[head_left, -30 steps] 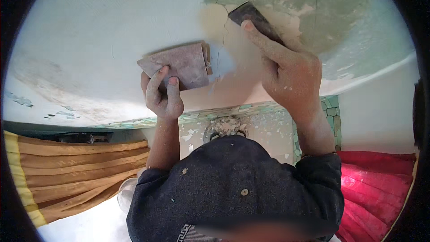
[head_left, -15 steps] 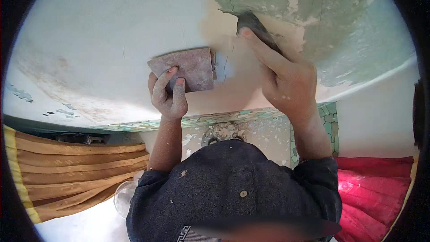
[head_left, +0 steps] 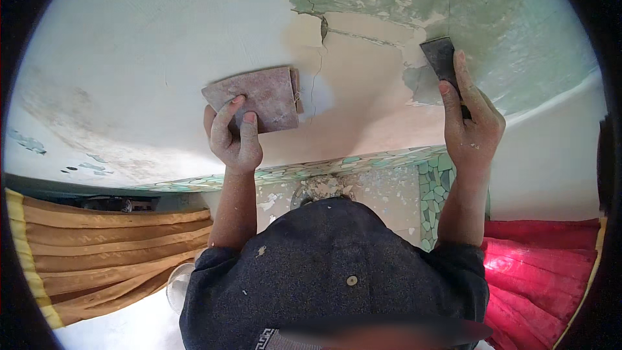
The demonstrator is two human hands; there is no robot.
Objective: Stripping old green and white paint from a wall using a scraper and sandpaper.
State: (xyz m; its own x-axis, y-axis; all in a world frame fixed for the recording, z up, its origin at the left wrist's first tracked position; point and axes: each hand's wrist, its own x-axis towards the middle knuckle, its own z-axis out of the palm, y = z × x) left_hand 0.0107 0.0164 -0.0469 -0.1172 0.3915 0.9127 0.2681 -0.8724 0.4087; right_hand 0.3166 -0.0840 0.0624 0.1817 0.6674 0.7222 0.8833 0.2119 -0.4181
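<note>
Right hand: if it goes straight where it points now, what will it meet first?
Past the dark scraper in the right hand, likely the green wall patch just ahead; whether they touch is unclear.

From my remote seat I see the bare, dust-coated right hand (head_left: 476, 126) shifted rightward, carrying the black flat-bladed scraper (head_left: 439, 57) from the jagged wall crack (head_left: 315, 81) toward mottled green paint (head_left: 499, 32). A narrow dark gap (head_left: 324, 28) now shows there; freshly opened or merely uncovered, I can't tell.
</note>
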